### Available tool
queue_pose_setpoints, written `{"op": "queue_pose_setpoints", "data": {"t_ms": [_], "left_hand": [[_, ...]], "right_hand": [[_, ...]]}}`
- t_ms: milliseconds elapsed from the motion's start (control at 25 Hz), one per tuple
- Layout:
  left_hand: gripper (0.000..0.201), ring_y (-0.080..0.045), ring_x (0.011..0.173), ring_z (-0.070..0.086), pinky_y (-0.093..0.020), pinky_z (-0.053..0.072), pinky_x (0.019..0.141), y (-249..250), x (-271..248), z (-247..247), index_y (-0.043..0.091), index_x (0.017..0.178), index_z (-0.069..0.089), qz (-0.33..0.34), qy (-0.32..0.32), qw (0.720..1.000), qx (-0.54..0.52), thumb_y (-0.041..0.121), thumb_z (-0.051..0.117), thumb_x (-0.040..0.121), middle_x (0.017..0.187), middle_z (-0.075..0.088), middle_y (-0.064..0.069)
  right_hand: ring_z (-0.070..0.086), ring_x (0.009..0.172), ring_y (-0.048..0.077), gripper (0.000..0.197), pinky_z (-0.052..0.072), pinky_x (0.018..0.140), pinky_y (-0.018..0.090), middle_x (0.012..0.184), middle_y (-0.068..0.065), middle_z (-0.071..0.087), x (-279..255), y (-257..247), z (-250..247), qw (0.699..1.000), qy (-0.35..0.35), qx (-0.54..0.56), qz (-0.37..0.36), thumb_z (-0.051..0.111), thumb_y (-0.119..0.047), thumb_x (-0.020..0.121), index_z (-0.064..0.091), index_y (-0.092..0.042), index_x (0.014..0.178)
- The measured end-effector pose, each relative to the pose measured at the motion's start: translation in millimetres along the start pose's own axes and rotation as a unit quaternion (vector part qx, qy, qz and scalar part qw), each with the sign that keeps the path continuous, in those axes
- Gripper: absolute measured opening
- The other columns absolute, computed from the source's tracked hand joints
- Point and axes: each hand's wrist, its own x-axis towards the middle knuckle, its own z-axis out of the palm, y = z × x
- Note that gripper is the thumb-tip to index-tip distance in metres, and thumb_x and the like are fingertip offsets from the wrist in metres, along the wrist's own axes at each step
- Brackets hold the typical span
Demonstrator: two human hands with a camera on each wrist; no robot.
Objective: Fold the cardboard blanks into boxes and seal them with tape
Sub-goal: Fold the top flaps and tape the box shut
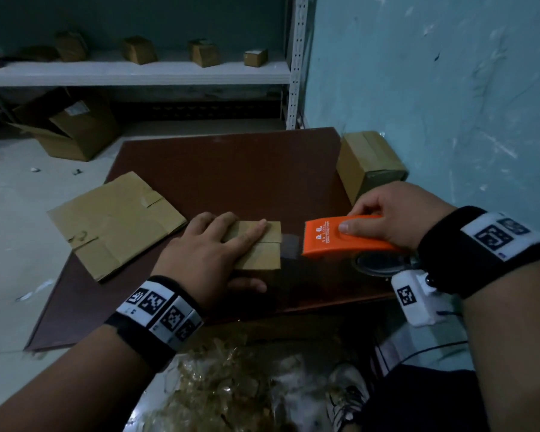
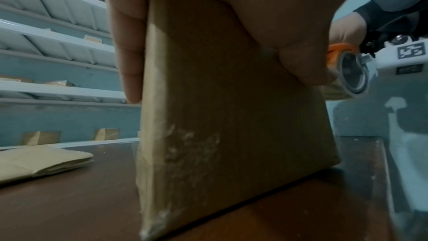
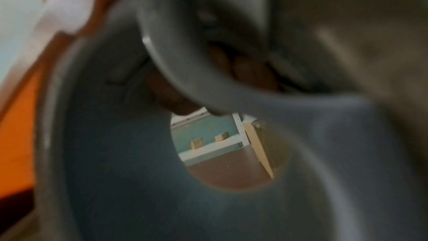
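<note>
A small cardboard box stands on the dark brown table, its two top flaps closed. My left hand lies flat on the flaps with straight fingers, thumb down the near side; the left wrist view shows the box wall between thumb and a finger. My right hand grips an orange tape dispenser just right of the box. A short strip of tape spans from the box's right edge to the dispenser. The tape roll fills the blurred right wrist view.
Flat cardboard blanks lie stacked at the table's left edge. A taped box stands at the back right by the wall. A white shelf behind holds several small boxes. An open carton sits on the floor.
</note>
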Motion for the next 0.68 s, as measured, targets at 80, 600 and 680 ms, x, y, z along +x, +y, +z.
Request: {"op": "queue_pose_setpoints", "data": {"t_ms": [80,600,680], "left_hand": [[0.096,-0.033,0.150,0.019,-0.055,0.046,0.107,1.2,-1.5,1.5,0.063,0.149,-0.022,-0.002,0.004,1.000,0.007,0.098,0.018,0.070,0.167,0.017,-0.001],[0.098,-0.039,0.143,0.031,-0.051,0.052,0.096,2.8,-0.4,8.7,0.057,0.157,-0.008,-0.023,0.042,0.999,0.025,0.101,0.013,0.072,0.161,0.031,-0.006],[0.100,-0.038,0.143,0.031,-0.051,0.052,0.097,3.7,1.4,7.8,0.056,0.157,-0.008,-0.037,0.032,0.999,0.012,0.101,0.020,0.073,0.161,0.030,-0.005]], "right_hand": [[0.064,0.084,0.010,0.032,0.051,0.076,0.033,0.089,-0.009,0.070,9.3,-26.5,5.8,0.996,-0.028,-0.085,0.001,0.074,-0.062,0.085,0.074,-0.030,0.087],[0.053,0.066,0.022,0.011,0.050,0.063,0.038,0.079,0.002,0.057,28.8,-98.1,53.1,0.955,-0.002,-0.295,-0.020,0.060,-0.025,0.097,0.064,-0.020,0.087],[0.056,0.071,0.024,0.015,0.045,0.059,0.037,0.081,0.001,0.057,41.0,-88.0,53.4,0.962,0.053,-0.268,-0.018,0.055,-0.034,0.102,0.063,-0.023,0.095]]}}
